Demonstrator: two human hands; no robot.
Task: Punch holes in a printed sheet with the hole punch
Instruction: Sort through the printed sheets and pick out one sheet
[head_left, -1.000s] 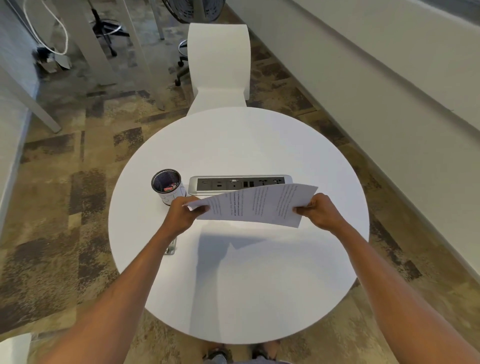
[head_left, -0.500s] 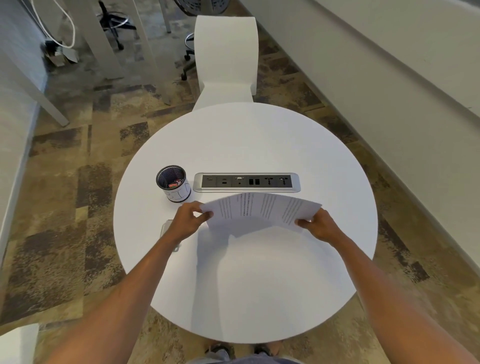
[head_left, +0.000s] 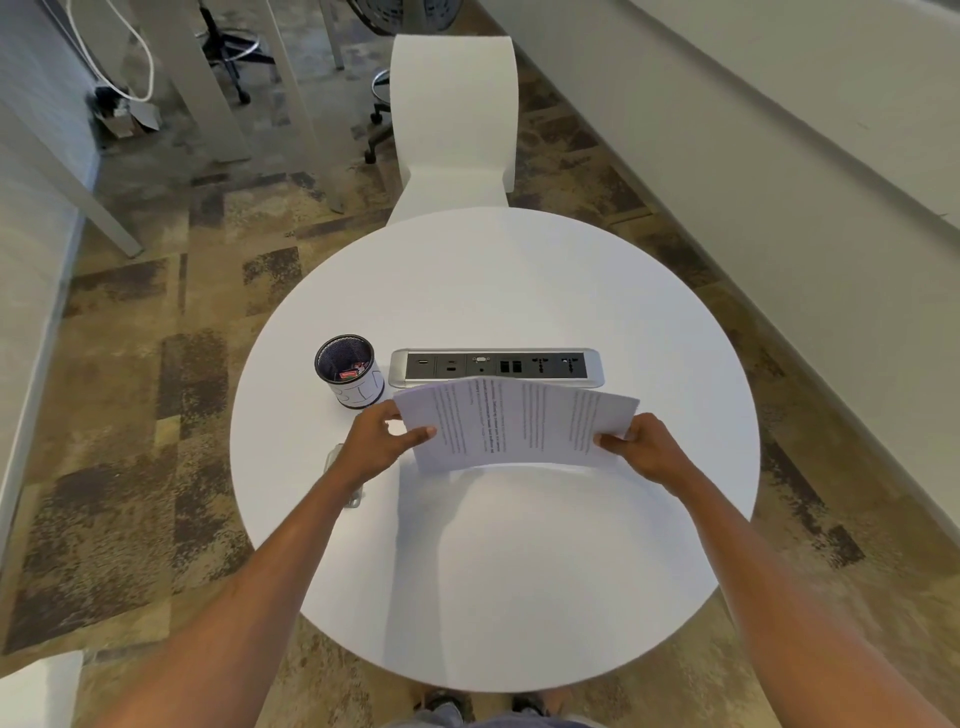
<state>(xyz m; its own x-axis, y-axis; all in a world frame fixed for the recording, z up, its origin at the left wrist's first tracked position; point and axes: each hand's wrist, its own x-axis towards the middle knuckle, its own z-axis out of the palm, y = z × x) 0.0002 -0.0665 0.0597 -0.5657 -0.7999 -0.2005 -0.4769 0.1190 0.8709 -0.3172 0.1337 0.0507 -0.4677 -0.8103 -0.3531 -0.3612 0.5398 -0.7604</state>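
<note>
A printed sheet (head_left: 514, 423) with columns of text is held just above the round white table (head_left: 519, 571), bowed upward in the middle. My left hand (head_left: 382, 441) pinches its left edge and my right hand (head_left: 641, 447) pinches its right edge. A pale metal object, probably the hole punch (head_left: 353, 501), lies on the table under my left wrist; only small parts of it show.
A black mesh cup (head_left: 350, 375) with small items stands left of a silver socket strip (head_left: 496, 366) set into the table. A white chair (head_left: 452, 130) stands beyond the table. A wall runs along the right; patterned carpet surrounds the table.
The sheet has come down and toward me, from in front of the socket strip to just above the table, turning flatter. Both hands kept their grip.
</note>
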